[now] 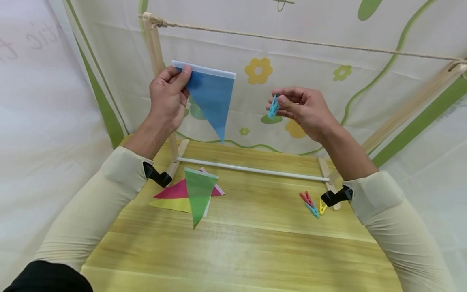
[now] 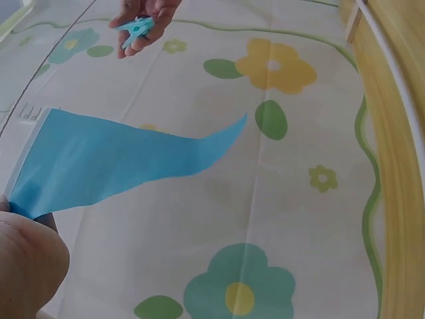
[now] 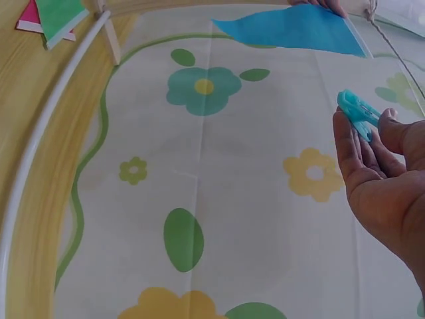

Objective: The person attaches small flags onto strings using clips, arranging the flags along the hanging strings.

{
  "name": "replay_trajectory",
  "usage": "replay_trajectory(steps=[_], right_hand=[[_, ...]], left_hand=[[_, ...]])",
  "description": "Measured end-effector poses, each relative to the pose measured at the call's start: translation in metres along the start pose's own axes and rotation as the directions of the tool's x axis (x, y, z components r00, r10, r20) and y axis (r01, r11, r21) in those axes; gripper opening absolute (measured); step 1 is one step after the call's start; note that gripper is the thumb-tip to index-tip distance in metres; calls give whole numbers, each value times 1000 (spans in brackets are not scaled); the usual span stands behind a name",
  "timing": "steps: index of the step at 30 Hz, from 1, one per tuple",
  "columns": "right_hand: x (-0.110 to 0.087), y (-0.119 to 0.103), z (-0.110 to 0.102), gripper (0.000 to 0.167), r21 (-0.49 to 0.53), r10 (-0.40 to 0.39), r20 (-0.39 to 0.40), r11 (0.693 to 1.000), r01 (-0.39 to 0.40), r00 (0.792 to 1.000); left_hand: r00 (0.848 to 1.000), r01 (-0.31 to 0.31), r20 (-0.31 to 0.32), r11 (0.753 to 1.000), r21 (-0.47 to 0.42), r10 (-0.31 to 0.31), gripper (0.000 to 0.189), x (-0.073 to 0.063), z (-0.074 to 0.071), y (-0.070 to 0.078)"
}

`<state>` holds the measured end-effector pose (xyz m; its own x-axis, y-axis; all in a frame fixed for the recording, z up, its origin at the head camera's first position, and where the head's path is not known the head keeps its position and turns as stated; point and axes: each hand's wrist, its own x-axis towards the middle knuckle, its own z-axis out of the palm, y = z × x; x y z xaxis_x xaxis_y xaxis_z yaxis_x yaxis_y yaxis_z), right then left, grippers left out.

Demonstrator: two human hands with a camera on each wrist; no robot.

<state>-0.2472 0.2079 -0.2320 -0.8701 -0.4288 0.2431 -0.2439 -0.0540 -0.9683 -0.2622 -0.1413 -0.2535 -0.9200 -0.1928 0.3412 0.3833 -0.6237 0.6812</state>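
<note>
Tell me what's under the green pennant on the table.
A pink pennant and a yellow pennant stick out beneath the green pennant; their covered middles, and anything else hidden there, cannot be seen.

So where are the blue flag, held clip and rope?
Blue flag (image 1: pixel 213 91), head view: middle of its face.
Held clip (image 1: pixel 273 106), head view: middle of its body.
Rope (image 1: pixel 303 41), head view: middle of its span.

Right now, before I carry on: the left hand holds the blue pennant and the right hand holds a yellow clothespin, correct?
Not quite: the clothespin in the right hand is light blue, not yellow, as the head view shows. The left hand does hold the blue pennant.
</note>
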Motion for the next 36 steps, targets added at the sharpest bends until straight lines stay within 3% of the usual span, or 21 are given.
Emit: replay_trajectory(steps=[13, 36], right_hand=[[12, -19, 17, 27, -60, -66, 25, 996, 67, 997], [30, -66, 52, 26, -189, -171, 40, 966, 175, 985]], left_hand=[[999, -32, -45, 999, -27, 31, 6, 4, 12, 6], [997, -54, -66, 993, -104, 48, 12, 15, 29, 16]])
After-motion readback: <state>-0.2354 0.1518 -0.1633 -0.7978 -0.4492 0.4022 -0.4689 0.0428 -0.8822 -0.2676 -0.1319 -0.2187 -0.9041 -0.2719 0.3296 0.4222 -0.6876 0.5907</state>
